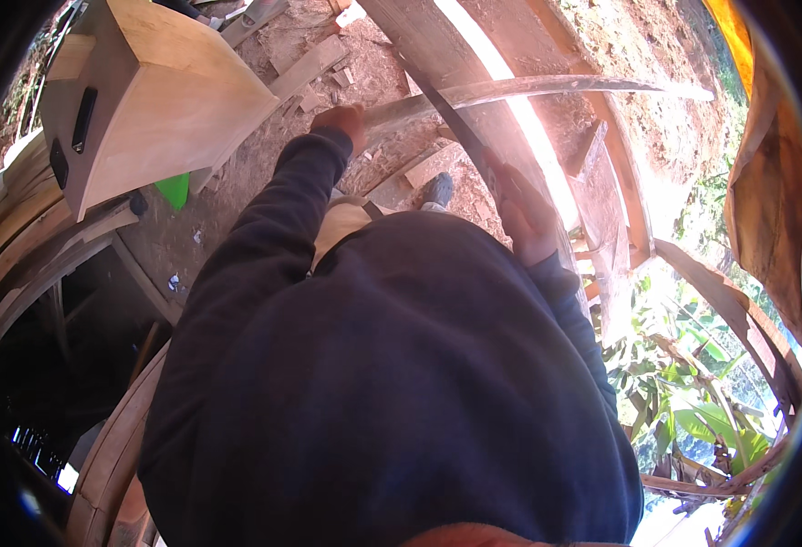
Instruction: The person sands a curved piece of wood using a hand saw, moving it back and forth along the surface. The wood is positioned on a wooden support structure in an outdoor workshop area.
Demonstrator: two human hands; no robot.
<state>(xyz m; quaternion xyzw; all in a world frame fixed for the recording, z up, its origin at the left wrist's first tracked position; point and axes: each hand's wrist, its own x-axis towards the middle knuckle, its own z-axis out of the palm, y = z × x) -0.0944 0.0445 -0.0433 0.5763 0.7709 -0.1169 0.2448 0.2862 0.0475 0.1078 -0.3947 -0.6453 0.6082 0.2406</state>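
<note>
My left hand (341,124) is closed round the near-left end of a long, thin wooden strip (519,88), which runs off to the right. My right hand (521,208) grips a handsaw by its handle end, which the fingers mostly hide. The saw's long dark blade (455,120) slants away up and to the left. It crosses the wooden strip a short way right of my left hand. Whether the teeth are in the wood cannot be made out.
Wide planks (437,41) lie beyond the strip, one edge in harsh sunlight. A pale wooden box-like piece (177,118) with black fittings stands at the left, near a green object (174,190). Offcuts (314,66) litter the dirt ground. One shoe (437,190) shows below my arms.
</note>
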